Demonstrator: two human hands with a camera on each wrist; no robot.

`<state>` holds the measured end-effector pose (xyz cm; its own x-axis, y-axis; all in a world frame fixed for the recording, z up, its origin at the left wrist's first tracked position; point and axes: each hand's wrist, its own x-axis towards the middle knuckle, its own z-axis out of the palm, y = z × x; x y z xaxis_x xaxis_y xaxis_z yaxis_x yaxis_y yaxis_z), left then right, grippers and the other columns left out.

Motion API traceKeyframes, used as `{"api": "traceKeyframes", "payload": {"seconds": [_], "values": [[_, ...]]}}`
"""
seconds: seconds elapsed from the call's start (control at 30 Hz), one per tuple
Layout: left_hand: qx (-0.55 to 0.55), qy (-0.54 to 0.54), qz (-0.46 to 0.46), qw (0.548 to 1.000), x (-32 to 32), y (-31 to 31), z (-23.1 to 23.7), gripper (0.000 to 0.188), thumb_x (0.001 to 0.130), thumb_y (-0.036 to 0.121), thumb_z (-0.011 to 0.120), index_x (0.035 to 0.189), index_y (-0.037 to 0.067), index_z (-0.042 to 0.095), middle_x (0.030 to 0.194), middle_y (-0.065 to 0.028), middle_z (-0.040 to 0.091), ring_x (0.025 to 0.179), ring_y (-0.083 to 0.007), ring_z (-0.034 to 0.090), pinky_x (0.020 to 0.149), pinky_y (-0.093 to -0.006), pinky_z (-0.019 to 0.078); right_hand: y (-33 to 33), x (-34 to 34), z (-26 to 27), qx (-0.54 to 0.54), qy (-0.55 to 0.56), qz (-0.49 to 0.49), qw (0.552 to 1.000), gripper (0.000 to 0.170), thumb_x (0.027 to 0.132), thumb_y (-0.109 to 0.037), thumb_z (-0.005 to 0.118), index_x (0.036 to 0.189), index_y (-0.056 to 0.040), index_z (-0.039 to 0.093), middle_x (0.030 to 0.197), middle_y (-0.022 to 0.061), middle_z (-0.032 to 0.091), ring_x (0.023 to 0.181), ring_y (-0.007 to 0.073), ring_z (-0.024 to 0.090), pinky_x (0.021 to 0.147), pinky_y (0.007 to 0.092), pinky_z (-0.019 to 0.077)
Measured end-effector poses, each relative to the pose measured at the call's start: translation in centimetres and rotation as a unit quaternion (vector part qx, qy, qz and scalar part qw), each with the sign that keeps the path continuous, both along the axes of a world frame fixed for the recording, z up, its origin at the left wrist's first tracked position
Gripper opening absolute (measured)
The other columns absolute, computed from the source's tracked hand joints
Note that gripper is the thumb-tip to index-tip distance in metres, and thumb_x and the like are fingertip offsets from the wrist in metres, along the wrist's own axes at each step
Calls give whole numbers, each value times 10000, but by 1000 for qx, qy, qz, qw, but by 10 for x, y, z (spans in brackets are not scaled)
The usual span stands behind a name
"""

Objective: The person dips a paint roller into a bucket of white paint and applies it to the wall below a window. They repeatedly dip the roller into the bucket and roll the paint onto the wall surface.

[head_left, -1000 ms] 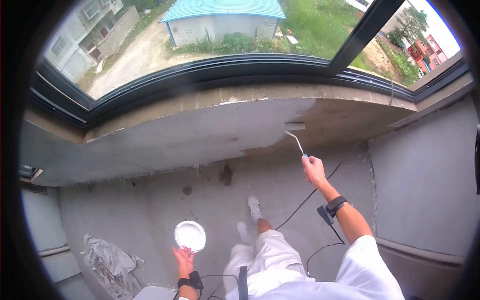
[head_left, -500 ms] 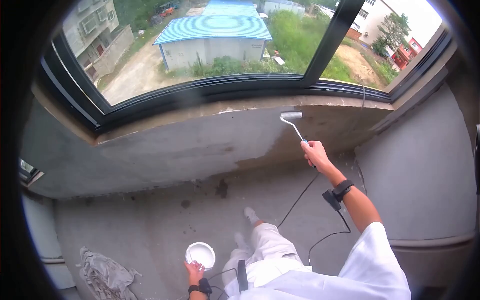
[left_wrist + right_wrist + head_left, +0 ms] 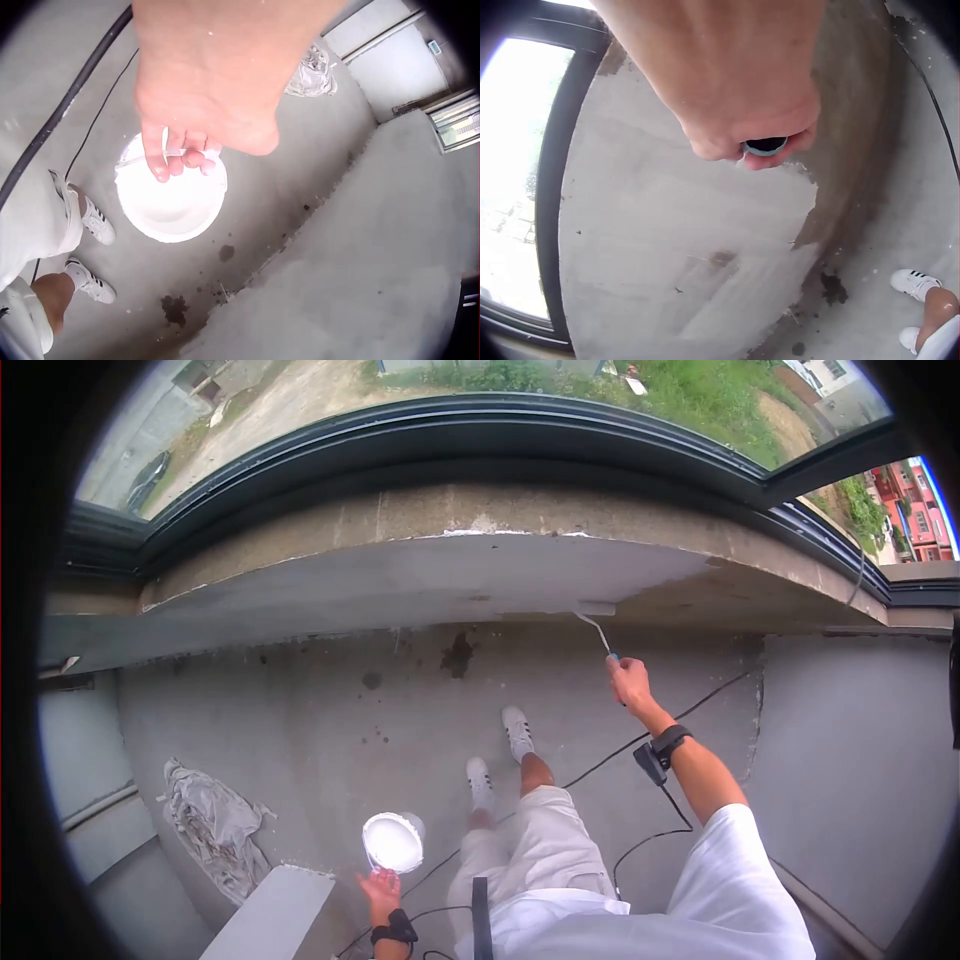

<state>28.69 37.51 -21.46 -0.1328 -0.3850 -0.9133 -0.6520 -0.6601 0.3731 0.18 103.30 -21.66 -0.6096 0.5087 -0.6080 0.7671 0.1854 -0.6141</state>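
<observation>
My right hand point(image 3: 630, 682) grips the handle of a paint roller point(image 3: 597, 608), its fingers curled round it. The roller's sleeve lies against the low wall under the window, at the border between the pale grey coat point(image 3: 400, 575) and the bare brown part point(image 3: 740, 595). In the right wrist view the handle's dark butt end point(image 3: 766, 145) shows in the fist; the roller head is hidden behind the hand. Down at the left, my left hand point(image 3: 382, 895) holds a white bucket point(image 3: 393, 843) by its thin handle point(image 3: 174, 153), fingers hooked round it. White paint point(image 3: 169, 202) shows inside.
A dark-framed window point(image 3: 450, 435) and its rough sill point(image 3: 420, 515) run above the wall. Crumpled plastic sheeting point(image 3: 212, 820) and a pale board-like surface point(image 3: 275, 915) are at the left. A black cable point(image 3: 690, 710) crosses the floor near the shoes point(image 3: 518, 732).
The roller went up to just under the sill, then came down to the lower wall. The coated area reaches farther right. The head view has tilted downward, and my left hand still holds the bucket.
</observation>
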Motion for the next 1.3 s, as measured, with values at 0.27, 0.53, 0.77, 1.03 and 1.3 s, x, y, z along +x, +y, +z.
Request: {"api": "traceKeyframes", "payload": {"seconds": [0.27,0.53,0.77,1.03,1.3], "values": [[-51,-79,40,995,-48,35,3,779,938,720,334,1364,84,475,1362,-66,512,1206,-212,494,1000,-378,404,8,-39,-137,-26,-61,16,998,430,933,-327,589,691,29,576,571,95,581,437,207,584,441,370,452],[-29,-13,-15,999,-69,37,-7,776,951,708,320,1382,71,415,1373,-74,470,1249,-214,458,1038,-362,376,24,-22,-98,-43,-30,35,998,478,943,-348,576,603,-13,545,513,70,527,405,170,508,413,360,399],[5,27,-60,998,-68,24,-32,821,959,693,293,1462,48,369,1364,-100,504,1239,-239,494,1067,-350,346,41,19,79,-57,6,16,998,396,965,-348,580,719,-39,568,558,15,506,392,106,432,379,289,344],[49,102,-93,989,-54,-11,-62,687,942,716,300,1093,95,551,906,-19,557,910,-200,554,772,-319,419,29,70,232,-1,93,5,996,391,981,-367,574,796,-23,584,574,9,504,407,88,434,383,266,351],[47,91,-66,993,-30,-27,-69,714,902,776,265,984,124,546,833,-6,520,839,-187,536,699,-313,397,-3,108,261,137,144,59,978,334,961,-319,568,851,-4,570,611,55,561,421,133,519,420,303,421]]}}
